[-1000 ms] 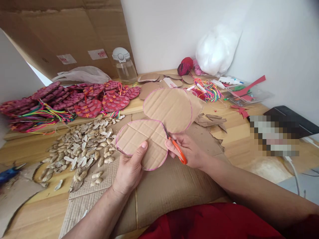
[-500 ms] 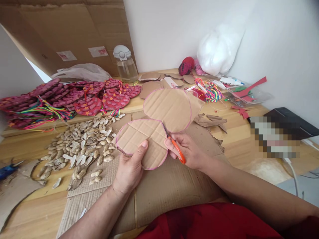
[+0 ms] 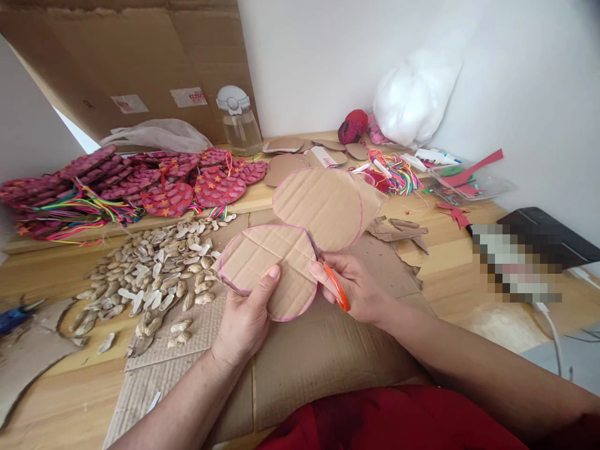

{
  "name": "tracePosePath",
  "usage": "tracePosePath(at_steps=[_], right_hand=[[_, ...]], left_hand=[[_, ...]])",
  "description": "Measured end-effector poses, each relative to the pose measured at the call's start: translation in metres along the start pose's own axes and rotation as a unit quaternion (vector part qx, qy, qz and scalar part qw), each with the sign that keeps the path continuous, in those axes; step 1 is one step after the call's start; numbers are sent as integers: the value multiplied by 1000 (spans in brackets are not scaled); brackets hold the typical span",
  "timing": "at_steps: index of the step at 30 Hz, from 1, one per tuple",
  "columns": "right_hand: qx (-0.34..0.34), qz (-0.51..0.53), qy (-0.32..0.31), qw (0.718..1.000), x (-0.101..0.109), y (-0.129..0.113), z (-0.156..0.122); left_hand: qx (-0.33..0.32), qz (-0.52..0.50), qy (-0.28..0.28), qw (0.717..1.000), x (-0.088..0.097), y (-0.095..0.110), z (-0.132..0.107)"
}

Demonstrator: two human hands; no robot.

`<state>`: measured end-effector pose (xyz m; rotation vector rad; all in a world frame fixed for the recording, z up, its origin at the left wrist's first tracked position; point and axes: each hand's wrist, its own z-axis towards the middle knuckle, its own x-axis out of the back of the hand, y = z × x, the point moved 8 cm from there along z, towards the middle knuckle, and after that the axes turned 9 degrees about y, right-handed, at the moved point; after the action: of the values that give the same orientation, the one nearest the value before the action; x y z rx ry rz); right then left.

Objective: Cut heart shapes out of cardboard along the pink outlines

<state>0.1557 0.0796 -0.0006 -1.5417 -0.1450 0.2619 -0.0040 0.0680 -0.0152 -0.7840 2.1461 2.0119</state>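
My left hand (image 3: 248, 306) grips a piece of cardboard (image 3: 267, 256) by its near edge, thumb on top. Purple marker lines trace rounded shapes on it, and its near lobe is trimmed along the line. A second rounded lobe (image 3: 319, 200) extends beyond, with a spare corner outside the line at its right. Closed around orange-handled scissors (image 3: 337, 289), my right hand (image 3: 356, 284) is at the notch between the two lobes. The blades sit in the cardboard there, mostly hidden by the fingers and the sheet.
Peanut shells (image 3: 154, 275) are heaped at the left on a flat cardboard sheet (image 3: 328, 350). Pink decorated pieces (image 3: 178, 181) with colourful cords lie behind them. At the back stand a water bottle (image 3: 239, 122), cut cardboard pieces (image 3: 285, 169) and yarn (image 3: 352, 127). A glue gun (image 3: 16, 315) lies far left.
The camera view has shifted slightly. Both hands, the cardboard and the scissors keep nearly the same positions relative to each other.
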Motion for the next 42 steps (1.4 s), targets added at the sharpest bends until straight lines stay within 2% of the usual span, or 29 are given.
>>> tracePosePath(at_steps=[13, 20, 25, 42], right_hand=[[10, -32, 19, 999, 0, -3, -2], [13, -28, 19, 999, 0, -6, -1], [2, -26, 27, 999, 0, -9, 1], [10, -44, 52, 998, 3, -11, 2]], left_hand=[[-14, 17, 3, 1000, 3, 0, 1], [-11, 19, 26, 999, 7, 0, 3], [-5, 2, 6, 1000, 3, 0, 3], [-22, 20, 1, 1000, 7, 0, 6]])
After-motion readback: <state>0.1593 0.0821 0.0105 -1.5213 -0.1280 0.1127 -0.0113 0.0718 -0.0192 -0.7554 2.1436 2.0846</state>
